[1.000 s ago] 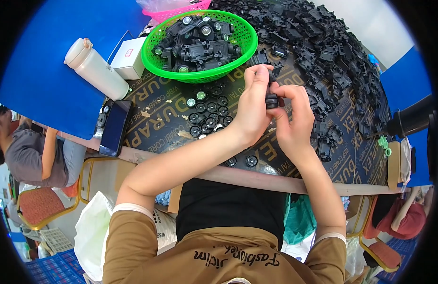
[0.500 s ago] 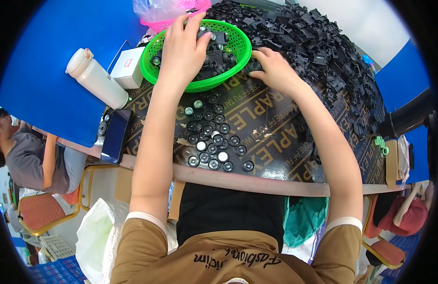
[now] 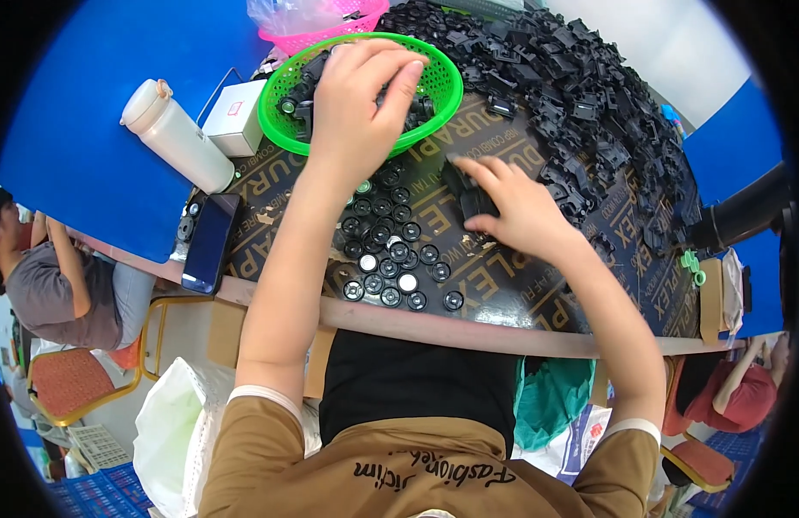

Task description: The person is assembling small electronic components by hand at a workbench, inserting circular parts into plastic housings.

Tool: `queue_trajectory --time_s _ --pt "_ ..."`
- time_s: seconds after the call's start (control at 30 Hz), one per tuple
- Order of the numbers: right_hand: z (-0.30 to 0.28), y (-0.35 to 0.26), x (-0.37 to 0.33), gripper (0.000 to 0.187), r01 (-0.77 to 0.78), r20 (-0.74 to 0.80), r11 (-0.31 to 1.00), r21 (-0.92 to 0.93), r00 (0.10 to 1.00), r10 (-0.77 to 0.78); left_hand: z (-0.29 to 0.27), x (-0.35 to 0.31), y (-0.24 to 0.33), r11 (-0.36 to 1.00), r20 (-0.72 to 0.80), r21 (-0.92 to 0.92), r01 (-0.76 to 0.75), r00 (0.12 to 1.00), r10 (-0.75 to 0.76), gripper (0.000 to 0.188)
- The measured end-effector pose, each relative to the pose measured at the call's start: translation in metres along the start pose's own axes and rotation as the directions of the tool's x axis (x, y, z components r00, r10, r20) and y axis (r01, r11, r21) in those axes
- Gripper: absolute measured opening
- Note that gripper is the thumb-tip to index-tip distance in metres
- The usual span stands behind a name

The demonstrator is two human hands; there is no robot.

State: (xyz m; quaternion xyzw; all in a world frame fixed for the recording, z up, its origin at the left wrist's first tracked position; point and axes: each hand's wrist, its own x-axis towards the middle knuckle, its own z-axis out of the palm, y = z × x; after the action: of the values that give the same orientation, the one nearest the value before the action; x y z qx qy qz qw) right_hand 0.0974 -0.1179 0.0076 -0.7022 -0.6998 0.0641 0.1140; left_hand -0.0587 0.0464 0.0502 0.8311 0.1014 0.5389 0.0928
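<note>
My left hand [image 3: 361,104] is over the green basket [image 3: 451,97], its fingers together and the thumb tip close to them. Whatever they may pinch is hidden. Inside the basket lie black assembled plastic parts [image 3: 304,82], partly covered by this hand. Over the table, right of the basket, my right hand [image 3: 525,207] grips a black plastic part [image 3: 470,197] between thumb and fingers. Left of that part, small black wheels [image 3: 399,252] are spread on the table, and a few have white or greenish faces.
A large heap of black plastic parts [image 3: 581,104] covers the back right. A white bottle [image 3: 179,134], a white box [image 3: 235,121] and a phone [image 3: 211,242] stand or lie at left. Behind the basket is a pink basket [image 3: 322,39]. Green rings [image 3: 693,268] lie at right.
My right hand has drawn nearer to me, bringing the black plastic part away from the basket's side. My left hand has shifted right over the basket, its thumb and fingers closing together.
</note>
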Motion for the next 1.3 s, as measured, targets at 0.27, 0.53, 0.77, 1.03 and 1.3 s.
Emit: queue_trajectory --time_s 0.27,0.53,0.77,1.03,1.3 --pt "-0.005 0.000 -0.033 0.063 0.135 -0.310 0.973 -0.188 0.932 -0.189 0.039 -0.047 0.036 0.985 0.631 -0.173 -0.031 0.764 0.135 0.055" --pt "0.016 -0.056 -0.080 0.021 0.180 -0.237 0.979 0.101 0.960 -0.152 0.054 -0.050 0.034 1.000 0.747 -0.016 0.026 0.665 -0.006 0.034" --pt "0.044 -0.072 -0.064 0.030 0.104 -0.163 0.990 0.095 0.983 -0.088 0.050 -0.038 0.033 0.767 0.560 -0.327 0.552 0.767 -0.313 0.025" --pt "0.042 -0.054 -0.065 0.017 0.081 -0.170 0.909 0.409 0.985 -0.011 0.049 -0.037 0.038 -0.362 0.818 -0.574 0.735 0.527 -0.228 0.013" --pt "-0.009 -0.005 -0.033 0.022 0.078 -0.044 -0.086 0.993 0.940 0.338 0.045 -0.031 0.038 -0.618 0.882 -0.465 0.634 0.392 -0.262 0.030"
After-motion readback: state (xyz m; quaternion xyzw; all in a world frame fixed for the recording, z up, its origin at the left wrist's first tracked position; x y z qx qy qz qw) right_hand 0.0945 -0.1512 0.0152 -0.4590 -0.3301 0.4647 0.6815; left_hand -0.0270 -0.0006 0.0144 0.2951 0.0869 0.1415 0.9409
